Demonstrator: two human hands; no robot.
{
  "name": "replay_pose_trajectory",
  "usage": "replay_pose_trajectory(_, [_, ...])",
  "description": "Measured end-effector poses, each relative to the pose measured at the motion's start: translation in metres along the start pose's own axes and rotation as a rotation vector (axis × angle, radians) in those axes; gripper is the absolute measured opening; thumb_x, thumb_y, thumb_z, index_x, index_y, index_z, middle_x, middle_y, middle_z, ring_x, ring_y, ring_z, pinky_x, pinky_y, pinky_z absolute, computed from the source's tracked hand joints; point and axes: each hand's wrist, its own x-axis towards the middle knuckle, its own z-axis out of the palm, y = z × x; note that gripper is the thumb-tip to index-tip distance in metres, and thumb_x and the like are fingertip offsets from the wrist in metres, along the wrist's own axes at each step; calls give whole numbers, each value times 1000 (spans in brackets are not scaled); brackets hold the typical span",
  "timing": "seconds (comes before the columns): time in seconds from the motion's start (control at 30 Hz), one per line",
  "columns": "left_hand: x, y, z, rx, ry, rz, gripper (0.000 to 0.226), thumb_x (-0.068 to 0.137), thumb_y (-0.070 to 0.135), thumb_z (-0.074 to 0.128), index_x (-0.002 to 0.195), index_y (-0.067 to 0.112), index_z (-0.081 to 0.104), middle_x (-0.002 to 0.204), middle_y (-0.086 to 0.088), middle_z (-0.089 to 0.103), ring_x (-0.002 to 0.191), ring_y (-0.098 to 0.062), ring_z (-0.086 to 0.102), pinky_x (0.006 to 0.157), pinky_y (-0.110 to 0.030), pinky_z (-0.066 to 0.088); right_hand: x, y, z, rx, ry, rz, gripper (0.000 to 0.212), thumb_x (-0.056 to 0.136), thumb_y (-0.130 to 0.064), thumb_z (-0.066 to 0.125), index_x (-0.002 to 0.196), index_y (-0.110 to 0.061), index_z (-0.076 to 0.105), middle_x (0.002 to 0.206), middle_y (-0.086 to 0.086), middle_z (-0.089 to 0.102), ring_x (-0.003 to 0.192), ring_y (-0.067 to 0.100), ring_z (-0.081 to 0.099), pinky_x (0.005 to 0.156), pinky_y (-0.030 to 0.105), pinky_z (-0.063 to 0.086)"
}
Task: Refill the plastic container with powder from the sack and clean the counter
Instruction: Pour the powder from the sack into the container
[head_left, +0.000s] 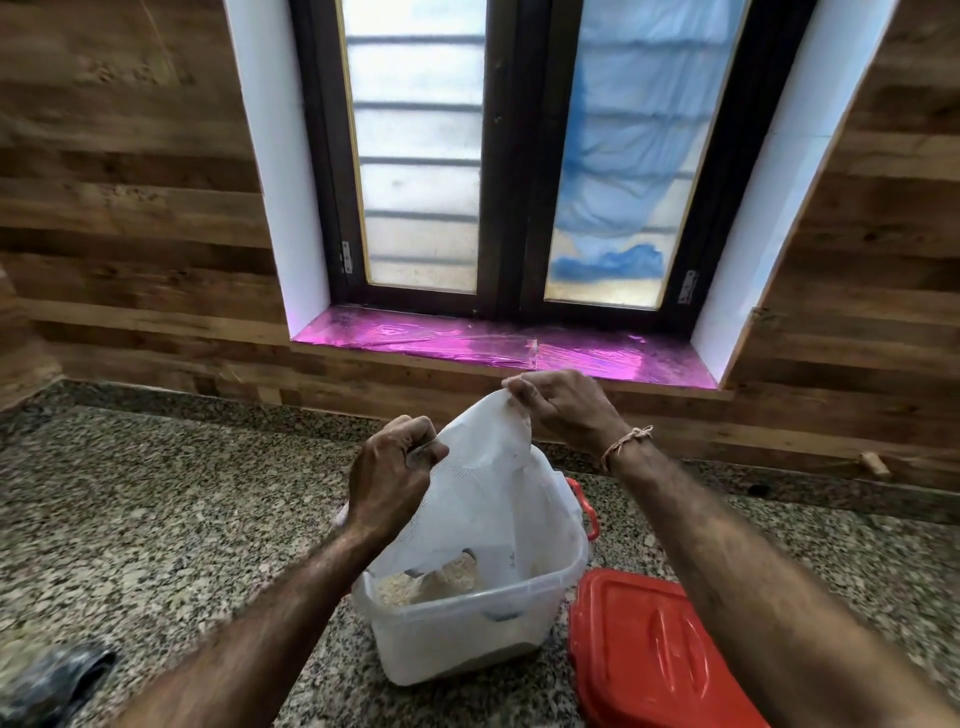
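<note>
A white woven sack (488, 483) hangs upside down over a clear plastic container (467, 639) on the granite counter (156, 519). Its mouth reaches down inside the container, where pale beige powder (431, 582) lies in a heap. My left hand (395, 467) grips the sack's lifted bottom at the left corner. My right hand (566, 405) pinches the other corner higher up, close to the window sill. The container's red handle (584, 506) shows behind the sack.
The container's red lid (660, 654) lies flat on the counter just right of it, under my right forearm. A dark crumpled object (52, 680) sits at the lower left. A pink-covered window sill (498, 345) and wood-panelled wall stand behind.
</note>
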Motion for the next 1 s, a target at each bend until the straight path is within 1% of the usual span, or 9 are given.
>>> replay_pose_trajectory(0.1, [-3, 3, 2, -10, 8, 26, 30, 85, 18, 77, 67, 16, 53, 72, 5, 57, 72, -17, 58, 66, -42, 50, 3, 2, 1, -75, 175, -35, 75, 97, -68, 31, 158, -25, 29, 166, 5, 26, 151, 23, 31, 116, 47, 29])
replay_pose_trajectory(0.17, [-2, 3, 3, -22, 21, 22, 30, 84, 16, 79, 67, 15, 54, 73, 5, 58, 72, -18, 58, 66, -41, 49, 4, 1, 0, -69, 168, -78, 79, 97, -66, 36, 161, -24, 18, 170, 2, 10, 156, 21, 15, 120, 50, 22])
replay_pose_trajectory(0.3, [-5, 3, 3, -15, 35, 37, 33, 84, 15, 79, 66, 17, 52, 73, 5, 57, 71, -18, 58, 66, -40, 49, 3, 0, -1, -102, -47, -25, 99, 84, -85, -1, 133, -30, 65, 152, -4, 51, 153, 18, 24, 117, 66, 20])
replay_pose_trajectory(0.47, [-7, 5, 4, -3, 52, 57, 32, 84, 16, 80, 68, 15, 52, 73, 3, 55, 70, -18, 56, 65, -40, 50, 4, 0, 5, 32, 205, -30, 84, 95, -68, 37, 162, -25, 9, 170, 1, 9, 146, 23, 39, 112, 59, 40])
replay_pose_trajectory(0.63, [-9, 3, 3, -6, 70, 76, 33, 84, 12, 80, 67, 16, 51, 72, 4, 53, 69, -21, 56, 62, -42, 51, -2, 0, 5, -200, -60, 16, 84, 90, -80, 11, 136, -31, 62, 169, -7, 11, 155, 19, 14, 115, 68, 22])
replay_pose_trajectory(0.73, [-12, 4, 4, 9, 76, 106, 34, 85, 12, 79, 68, 15, 50, 72, 4, 52, 68, -20, 55, 60, -42, 51, -6, 1, 5, -290, 60, 78, 56, 102, -57, 36, 148, -27, 48, 166, 3, 26, 149, 25, 31, 114, 64, 30])
replay_pose_trajectory(0.83, [-14, 3, 5, 7, 84, 116, 34, 84, 11, 80, 69, 15, 49, 72, 3, 52, 69, -20, 55, 60, -41, 50, -6, -2, 5, 75, 86, 203, 76, 102, -44, 49, 161, -24, 7, 129, 12, 66, 105, 28, 67, 92, 39, 53])
replay_pose_trajectory(0.93, [-16, 3, 4, -9, 85, 114, 32, 84, 10, 80, 69, 14, 51, 72, 3, 52, 69, -20, 55, 60, -41, 51, -2, 4, 7, 424, 38, 362, 53, 99, -40, 59, 147, -22, 49, 138, 11, 63, 124, 27, 62, 102, 41, 52])
replay_pose_trajectory(1.0, [-16, 3, 3, -13, 84, 103, 33, 84, 11, 79, 69, 16, 51, 72, 5, 52, 69, -19, 55, 61, -40, 50, 1, 7, 9, 740, 46, 515, 41, 97, -32, 66, 134, -17, 61, 124, 11, 67, 115, 28, 66, 87, 37, 60])
